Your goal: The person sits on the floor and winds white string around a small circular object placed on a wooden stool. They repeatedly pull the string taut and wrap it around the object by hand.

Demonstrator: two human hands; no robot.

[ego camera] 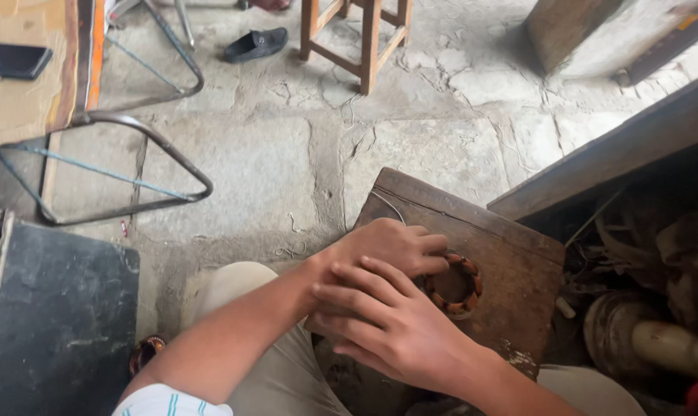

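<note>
One copper-wound ring is being kept on one dark wooden block, which is serving as the worktop; the ring is lying flat near the block's middle, with its open centre showing.

Two hands are being counted over the block. The left hand is being curled at the ring's left edge, its fingertips touching the ring's upper left rim; a firm grip cannot be told. The right hand is being laid partly over the left hand, just left of the ring, its fingers spread and pointing left; nothing is being seen inside it, and whether it is touching the ring cannot be told.

One cracked stone floor is lying behind the block. One wooden stool is standing well beyond the block, at the top centre, and one black shoe is lying just left of that stool. One bent metal tube frame with blue cord is resting on the floor, far left of the block. One black phone is lying on one sheet of cardboard at the far upper left. One dark slab is lying at the lower left, well apart from the block. Right of the block, one dim recess is holding tangled scrap, too dark for counting.
</note>
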